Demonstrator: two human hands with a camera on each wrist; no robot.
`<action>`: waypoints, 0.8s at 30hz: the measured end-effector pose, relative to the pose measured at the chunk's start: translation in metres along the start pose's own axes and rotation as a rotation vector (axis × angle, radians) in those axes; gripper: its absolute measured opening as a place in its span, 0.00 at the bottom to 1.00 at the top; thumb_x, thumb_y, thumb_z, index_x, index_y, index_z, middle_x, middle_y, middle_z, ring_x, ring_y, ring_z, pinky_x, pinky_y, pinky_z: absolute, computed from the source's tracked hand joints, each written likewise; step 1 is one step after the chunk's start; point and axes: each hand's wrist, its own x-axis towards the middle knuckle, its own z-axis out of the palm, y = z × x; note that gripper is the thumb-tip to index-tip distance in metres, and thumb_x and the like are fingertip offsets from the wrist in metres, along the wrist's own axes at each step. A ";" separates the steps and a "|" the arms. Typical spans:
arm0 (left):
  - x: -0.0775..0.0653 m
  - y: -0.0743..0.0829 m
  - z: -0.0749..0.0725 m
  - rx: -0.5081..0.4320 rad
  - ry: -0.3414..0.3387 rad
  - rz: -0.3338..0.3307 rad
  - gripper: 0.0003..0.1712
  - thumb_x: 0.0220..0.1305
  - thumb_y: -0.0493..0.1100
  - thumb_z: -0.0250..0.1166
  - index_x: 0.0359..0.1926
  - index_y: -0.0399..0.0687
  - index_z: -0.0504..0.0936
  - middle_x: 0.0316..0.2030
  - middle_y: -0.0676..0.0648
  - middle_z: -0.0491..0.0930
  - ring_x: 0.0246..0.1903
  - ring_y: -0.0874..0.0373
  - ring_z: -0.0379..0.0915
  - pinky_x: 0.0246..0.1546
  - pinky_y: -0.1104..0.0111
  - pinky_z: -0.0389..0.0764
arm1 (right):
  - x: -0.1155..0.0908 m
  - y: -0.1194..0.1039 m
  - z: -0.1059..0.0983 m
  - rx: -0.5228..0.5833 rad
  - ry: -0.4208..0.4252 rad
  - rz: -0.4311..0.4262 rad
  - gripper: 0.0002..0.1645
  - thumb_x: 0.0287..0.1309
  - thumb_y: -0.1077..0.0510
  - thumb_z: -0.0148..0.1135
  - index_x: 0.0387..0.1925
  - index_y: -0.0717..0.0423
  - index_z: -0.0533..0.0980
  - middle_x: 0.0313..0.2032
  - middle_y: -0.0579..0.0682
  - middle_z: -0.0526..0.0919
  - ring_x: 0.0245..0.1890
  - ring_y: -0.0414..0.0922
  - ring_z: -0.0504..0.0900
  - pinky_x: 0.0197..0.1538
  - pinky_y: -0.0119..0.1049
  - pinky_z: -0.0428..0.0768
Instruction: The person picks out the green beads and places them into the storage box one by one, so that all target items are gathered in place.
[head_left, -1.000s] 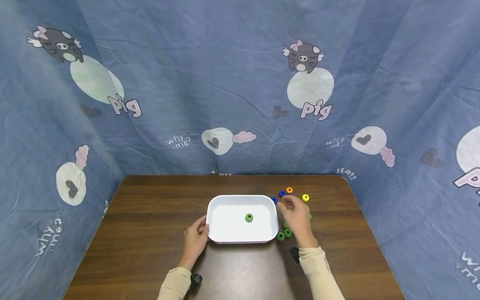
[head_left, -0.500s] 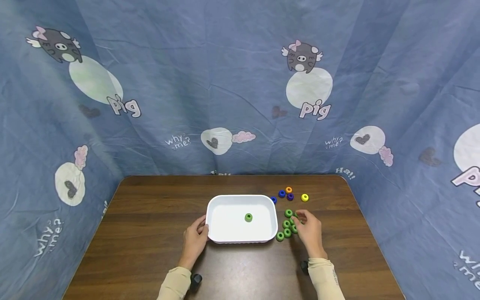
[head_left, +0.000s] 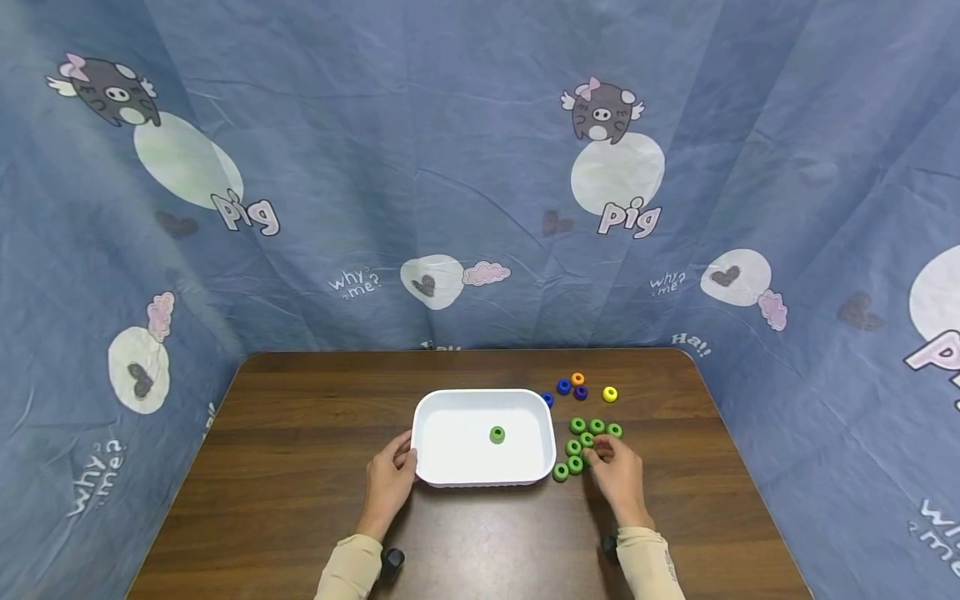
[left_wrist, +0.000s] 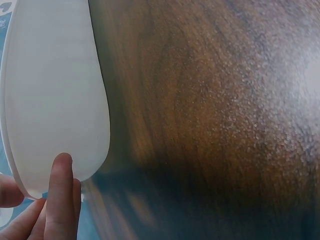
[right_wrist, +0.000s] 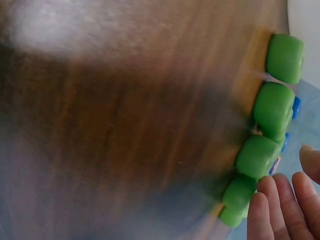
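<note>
1. Right wrist view: the right hand (right_wrist: 291, 212) is cut off by the edges behind its fingers; whether their tips touch the nearest green bead (right_wrist: 257, 156) cannot be told.
2. Above those fingertips, blue beads (right_wrist: 296, 107) show as slivers (green ones hide the rest); left of them, the table (right_wrist: 125, 100) blurs.
3. Left wrist view: the white tray (left_wrist: 57, 90) is cut off above the left hand (left_wrist: 60, 210) and its fingers.
4. Head view: behind the right fingers, the sleeve print (head_left: 670, 564) is too small to read.
</note>
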 end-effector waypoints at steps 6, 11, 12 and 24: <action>0.000 -0.001 0.000 0.005 0.001 -0.001 0.22 0.69 0.32 0.57 0.63 0.32 0.76 0.54 0.29 0.82 0.48 0.41 0.86 0.31 0.78 0.86 | -0.001 0.005 0.004 -0.003 0.013 -0.005 0.16 0.56 0.61 0.71 0.46 0.64 0.82 0.43 0.62 0.88 0.45 0.57 0.87 0.52 0.51 0.86; 0.000 -0.001 0.000 0.003 -0.004 -0.004 0.22 0.69 0.32 0.57 0.63 0.32 0.76 0.54 0.29 0.82 0.48 0.41 0.85 0.31 0.77 0.87 | -0.003 0.008 0.004 -0.005 0.022 -0.018 0.15 0.54 0.64 0.71 0.44 0.65 0.83 0.43 0.63 0.88 0.44 0.57 0.87 0.51 0.51 0.87; 0.000 -0.001 0.000 0.001 -0.006 -0.005 0.22 0.69 0.32 0.57 0.63 0.32 0.76 0.54 0.29 0.82 0.48 0.41 0.85 0.31 0.77 0.87 | -0.004 0.008 0.004 -0.007 0.024 -0.021 0.15 0.53 0.64 0.72 0.43 0.65 0.83 0.42 0.63 0.88 0.44 0.57 0.87 0.51 0.51 0.87; -0.001 0.000 0.000 -0.003 -0.012 -0.006 0.22 0.69 0.31 0.57 0.63 0.31 0.75 0.55 0.28 0.81 0.49 0.41 0.85 0.33 0.75 0.88 | -0.007 0.013 0.006 0.002 0.017 -0.001 0.16 0.52 0.65 0.72 0.44 0.66 0.83 0.45 0.64 0.87 0.46 0.60 0.86 0.53 0.51 0.86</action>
